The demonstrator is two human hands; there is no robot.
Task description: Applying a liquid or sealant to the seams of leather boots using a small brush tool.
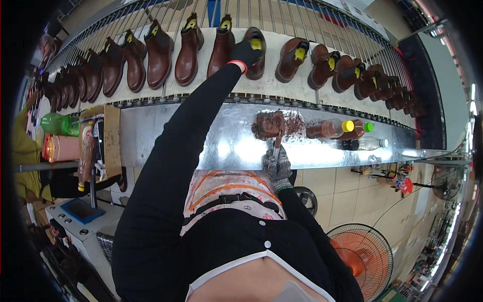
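- My left hand (245, 52), gloved, fingers clamped on a brown boot (255, 53) on the conveyor.
- My right hand (276, 163), fingers closed around a brush (277, 142) over the steel worktop (221, 143).

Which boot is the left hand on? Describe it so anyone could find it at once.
Along the pale conveyor belt runs a row of brown ankle boots. Near the row's middle, the black-gloved left hand grips the boot directly above the brown-smeared patch on the metal shelf; it is the only boot being touched.
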